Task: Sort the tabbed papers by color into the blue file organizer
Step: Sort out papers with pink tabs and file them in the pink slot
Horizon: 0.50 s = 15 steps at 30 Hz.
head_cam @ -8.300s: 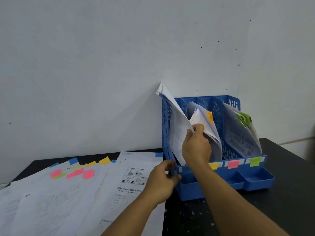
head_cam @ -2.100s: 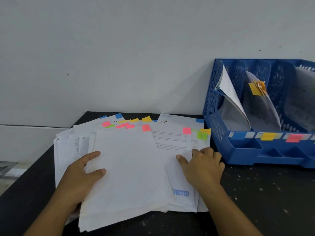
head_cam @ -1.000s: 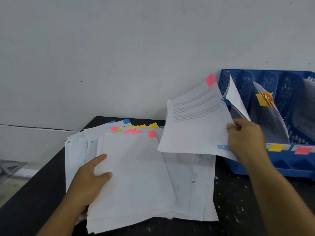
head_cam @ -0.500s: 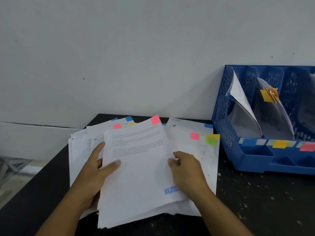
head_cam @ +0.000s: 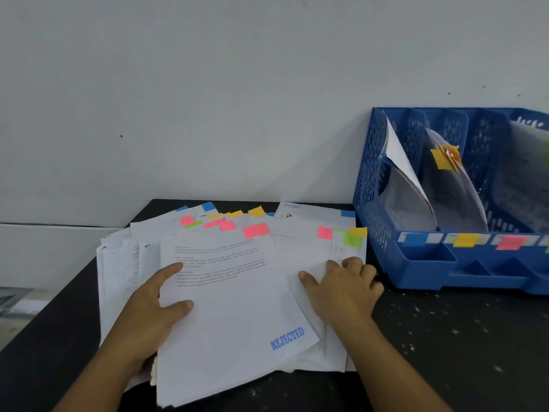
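White tabbed papers (head_cam: pixel 300 251) lie fanned on the black table, with pink, yellow, blue and green tabs along their far edges. My left hand (head_cam: pixel 148 313) holds the left edge of a near stack, thumb and one finger lying on top. The stack's top sheet (head_cam: pixel 234 307) has a pink tab and a blue REJECTED stamp. My right hand (head_cam: pixel 344 289) sits to its right, fingers curled on the right edge of the sheets beneath. The blue file organizer (head_cam: pixel 421 269) stands at the right with papers in its slots; yellow tabs (head_cam: pixel 445 157) show in the second slot.
A grey wall rises right behind the black table (head_cam: pixel 445 352). The organizer's front lip carries blue, yellow and pink labels (head_cam: pixel 463 240). The table's left edge runs close to the papers, and the floor shows beyond it.
My right hand has let go of the pink-tabbed REJECTED sheet, which now lies on the stack under my left hand. It has moved right onto the sheets beside it.
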Tool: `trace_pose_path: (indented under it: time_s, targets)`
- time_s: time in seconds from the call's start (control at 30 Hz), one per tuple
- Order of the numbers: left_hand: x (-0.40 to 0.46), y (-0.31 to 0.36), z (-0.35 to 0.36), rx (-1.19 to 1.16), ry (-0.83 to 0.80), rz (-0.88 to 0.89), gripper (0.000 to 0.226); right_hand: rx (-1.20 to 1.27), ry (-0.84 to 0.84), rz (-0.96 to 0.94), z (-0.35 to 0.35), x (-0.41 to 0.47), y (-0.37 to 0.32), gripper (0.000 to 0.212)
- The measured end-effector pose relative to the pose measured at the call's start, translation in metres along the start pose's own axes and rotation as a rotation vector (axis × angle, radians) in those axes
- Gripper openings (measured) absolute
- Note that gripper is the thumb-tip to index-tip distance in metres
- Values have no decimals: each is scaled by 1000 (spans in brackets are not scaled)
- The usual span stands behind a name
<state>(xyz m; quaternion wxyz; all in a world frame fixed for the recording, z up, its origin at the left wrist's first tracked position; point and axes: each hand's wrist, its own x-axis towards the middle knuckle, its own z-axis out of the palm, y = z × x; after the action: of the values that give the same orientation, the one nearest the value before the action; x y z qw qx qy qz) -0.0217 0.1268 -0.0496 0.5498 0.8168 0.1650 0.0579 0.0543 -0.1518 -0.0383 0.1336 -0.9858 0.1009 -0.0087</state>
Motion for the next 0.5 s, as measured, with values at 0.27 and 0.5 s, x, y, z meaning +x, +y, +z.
trace_pose_path:
  time_s: [0.27, 0.5]
  targets:
    - [2, 0, 0, 25, 3, 5, 61, 273, -25, -31, -8, 1, -11, 45]
    - [1, 1, 0, 25, 17, -12, 60, 230, -135, -264, -10, -8, -10, 69]
